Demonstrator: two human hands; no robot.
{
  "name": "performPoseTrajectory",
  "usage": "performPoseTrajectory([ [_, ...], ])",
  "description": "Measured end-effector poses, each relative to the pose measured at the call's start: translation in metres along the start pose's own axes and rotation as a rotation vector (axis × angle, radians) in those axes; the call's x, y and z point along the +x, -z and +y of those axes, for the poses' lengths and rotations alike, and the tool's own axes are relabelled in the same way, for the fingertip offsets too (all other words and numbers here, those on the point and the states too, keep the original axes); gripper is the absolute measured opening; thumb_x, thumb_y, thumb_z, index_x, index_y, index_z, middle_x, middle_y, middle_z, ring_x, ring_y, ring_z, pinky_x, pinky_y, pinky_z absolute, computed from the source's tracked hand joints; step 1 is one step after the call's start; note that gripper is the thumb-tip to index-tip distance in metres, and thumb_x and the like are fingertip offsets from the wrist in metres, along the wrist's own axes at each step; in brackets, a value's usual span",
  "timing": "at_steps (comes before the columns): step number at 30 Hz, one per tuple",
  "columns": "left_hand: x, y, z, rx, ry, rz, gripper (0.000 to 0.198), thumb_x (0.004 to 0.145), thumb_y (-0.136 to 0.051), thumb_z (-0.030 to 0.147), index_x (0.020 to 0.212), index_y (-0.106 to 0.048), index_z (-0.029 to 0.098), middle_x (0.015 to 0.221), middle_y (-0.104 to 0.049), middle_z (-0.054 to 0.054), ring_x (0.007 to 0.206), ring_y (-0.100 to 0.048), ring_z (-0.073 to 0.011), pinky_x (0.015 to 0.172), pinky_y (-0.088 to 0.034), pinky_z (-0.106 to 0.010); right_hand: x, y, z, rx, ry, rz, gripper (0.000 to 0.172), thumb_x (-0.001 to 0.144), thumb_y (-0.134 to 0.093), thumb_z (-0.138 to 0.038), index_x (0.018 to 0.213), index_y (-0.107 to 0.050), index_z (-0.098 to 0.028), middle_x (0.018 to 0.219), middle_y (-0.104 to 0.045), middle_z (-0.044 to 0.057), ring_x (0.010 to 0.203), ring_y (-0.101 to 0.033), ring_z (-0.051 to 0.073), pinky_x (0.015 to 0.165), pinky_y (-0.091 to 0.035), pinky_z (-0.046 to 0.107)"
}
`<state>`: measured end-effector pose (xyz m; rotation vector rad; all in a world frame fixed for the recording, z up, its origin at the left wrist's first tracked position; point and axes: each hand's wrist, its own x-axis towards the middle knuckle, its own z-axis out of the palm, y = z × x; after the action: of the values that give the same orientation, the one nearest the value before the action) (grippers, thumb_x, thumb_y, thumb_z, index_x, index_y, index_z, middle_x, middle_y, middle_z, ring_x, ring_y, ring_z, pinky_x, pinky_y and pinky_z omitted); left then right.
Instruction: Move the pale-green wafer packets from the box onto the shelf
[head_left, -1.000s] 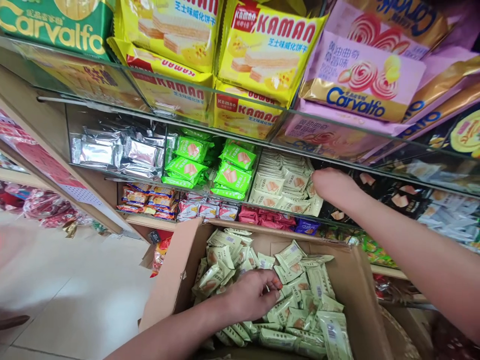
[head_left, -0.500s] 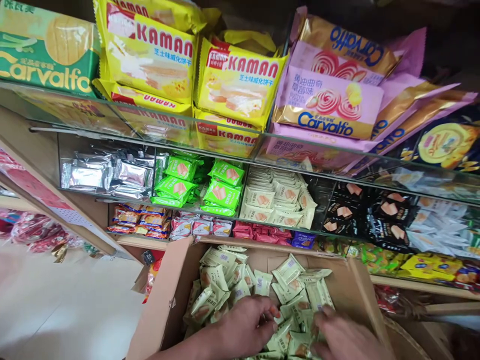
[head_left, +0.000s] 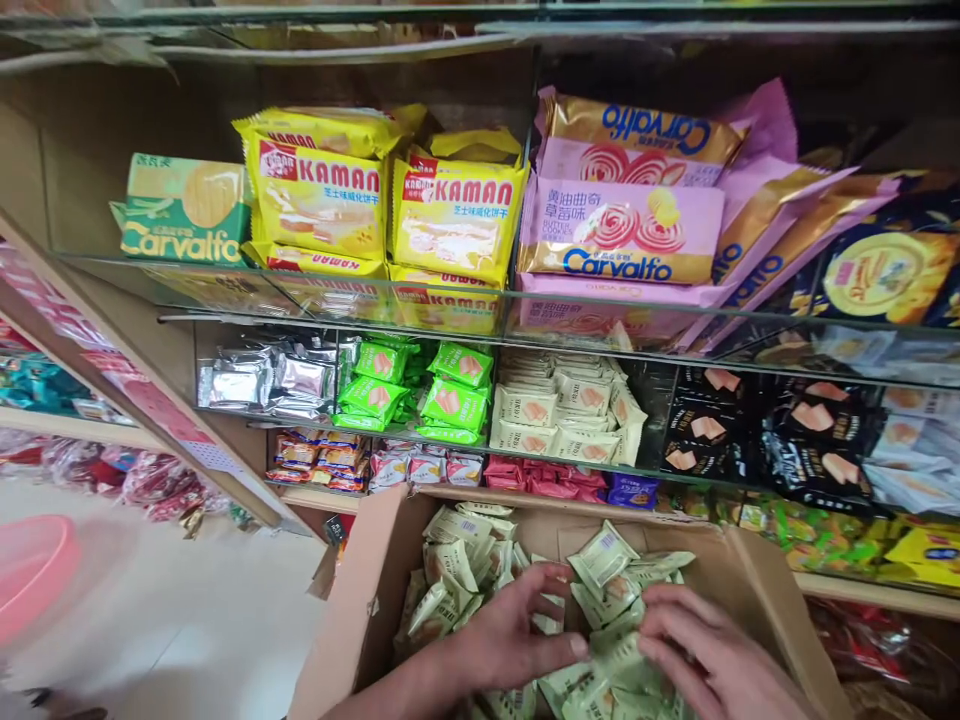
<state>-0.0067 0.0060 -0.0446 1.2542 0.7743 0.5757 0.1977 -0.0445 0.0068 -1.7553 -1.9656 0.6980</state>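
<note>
An open cardboard box (head_left: 341, 610) stands below the shelves, holding a heap of small pale-green snack packets (head_left: 450, 560). My left hand (head_left: 521, 625) is over the heap, thumb and fingers spread apart with nothing between them. To its right, my right hand (head_left: 697, 640) reaches in with fingers slightly curved and apart. Its fingertips are close to a blurred packet (head_left: 616, 650) lying between the two hands; whether they touch it is unclear. Matching cream packets (head_left: 559, 405) are stacked in rows in a shelf compartment above the box.
Glass-fronted shelves hold yellow wafer packs (head_left: 319, 205), pink cookie packs (head_left: 622, 230) and a green biscuit box (head_left: 184, 210). Lower compartments contain silver packets (head_left: 262, 375), bright green packets (head_left: 450, 400) and black packets (head_left: 705, 425). A pink basin (head_left: 34, 575) is on the floor at left.
The camera view has tilted up and shifted left, showing more shelf and the pink basin. My left hand's fingers have spread from a more closed shape.
</note>
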Motion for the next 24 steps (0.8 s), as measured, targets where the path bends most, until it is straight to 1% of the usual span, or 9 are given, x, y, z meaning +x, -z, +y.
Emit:
performPoseTrajectory([
  [2,0.003,0.003,0.005,-0.212,0.022,-0.023,0.058,0.061,-0.070,0.035,0.111,-0.043,0.024,0.103,-0.054,-0.006,0.082,-0.054,-0.0153,0.064,-0.042,-0.025,0.013,-0.006,-0.007,0.233,-0.031,0.048,0.019,0.078,-0.047,-0.037,0.071,-0.058,-0.023,0.100,-0.060,0.003,0.091,-0.057,0.017,0.076,-0.045,0.023],
  [4,0.006,0.006,0.010,-0.331,0.038,0.004,0.051,0.063,-0.070,0.035,0.105,-0.045,0.021,0.090,-0.058,-0.004,0.073,-0.057,-0.0148,0.061,-0.042,-0.025,0.024,-0.019,-0.011,0.499,-0.095,0.095,0.021,0.078,-0.049,-0.040,0.074,-0.057,-0.020,0.102,-0.060,0.006,0.081,-0.059,0.016,0.074,-0.046,0.026],
  [7,0.011,0.009,0.016,-0.374,-0.054,0.164,0.040,0.063,-0.071,0.031,0.095,-0.050,0.018,0.078,-0.058,-0.001,0.067,-0.057,-0.0133,0.061,-0.043,-0.025,0.034,-0.040,-0.012,0.876,-0.126,0.189,0.020,0.072,-0.058,-0.038,0.076,-0.057,-0.018,0.105,-0.058,0.009,0.081,-0.059,0.017,0.075,-0.047,0.031],
  [10,0.014,0.010,0.017,-0.259,-0.208,0.276,0.027,0.066,-0.068,0.029,0.087,-0.054,0.017,0.083,-0.059,-0.001,0.074,-0.055,-0.0133,0.070,-0.043,-0.027,0.035,-0.054,-0.012,1.077,-0.171,0.293,0.017,0.070,-0.063,-0.033,0.079,-0.058,-0.020,0.114,-0.053,0.007,0.103,-0.050,0.020,0.084,-0.043,0.033],
  [14,0.012,0.006,0.012,-0.071,-0.352,0.317,0.023,0.071,-0.063,0.024,0.091,-0.054,0.018,0.093,-0.057,-0.004,0.092,-0.051,-0.0176,0.084,-0.039,-0.029,0.035,-0.060,-0.013,1.327,-0.345,0.247,0.029,0.070,-0.064,-0.032,0.095,-0.054,-0.024,0.092,-0.059,0.001,0.085,-0.056,0.015,0.075,-0.047,0.031],
  [16,0.011,0.004,0.010,-0.053,-0.381,0.303,0.033,0.071,-0.062,0.020,0.102,-0.050,0.019,0.103,-0.054,-0.005,0.098,-0.049,-0.0181,0.087,-0.038,-0.030,0.037,-0.060,-0.012,1.375,-0.387,0.209,0.038,0.066,-0.067,-0.030,0.100,-0.050,-0.024,0.082,-0.060,-0.001,0.077,-0.057,0.013,0.069,-0.049,0.029],
  [19,0.012,0.002,0.008,-0.116,-0.400,0.335,0.049,0.071,-0.063,0.019,0.115,-0.041,0.023,0.119,-0.045,-0.007,0.108,-0.043,-0.0194,0.090,-0.036,-0.031,0.038,-0.059,-0.010,1.321,-0.399,0.203,0.048,0.065,-0.069,-0.029,0.107,-0.046,-0.024,0.082,-0.062,-0.001,0.072,-0.058,0.013,0.063,-0.048,0.026],
  [21,0.015,0.002,0.008,-0.193,-0.314,0.318,0.047,0.069,-0.064,0.024,0.112,-0.043,0.022,0.112,-0.050,-0.007,0.100,-0.049,-0.0192,0.082,-0.042,-0.031,0.038,-0.059,-0.007,1.250,-0.392,0.206,0.045,0.066,-0.067,-0.031,0.105,-0.048,-0.021,0.082,-0.063,0.000,0.070,-0.057,0.013,0.059,-0.047,0.024],
  [24,0.016,0.002,0.006,-0.279,-0.163,0.229,0.036,0.065,-0.068,0.029,0.095,-0.052,0.018,0.084,-0.058,-0.002,0.075,-0.055,-0.0149,0.068,-0.045,-0.028,0.037,-0.061,-0.004,1.120,-0.355,0.217,0.035,0.069,-0.064,-0.036,0.097,-0.054,-0.017,0.078,-0.063,0.002,0.068,-0.055,0.014,0.055,-0.044,0.023],
])
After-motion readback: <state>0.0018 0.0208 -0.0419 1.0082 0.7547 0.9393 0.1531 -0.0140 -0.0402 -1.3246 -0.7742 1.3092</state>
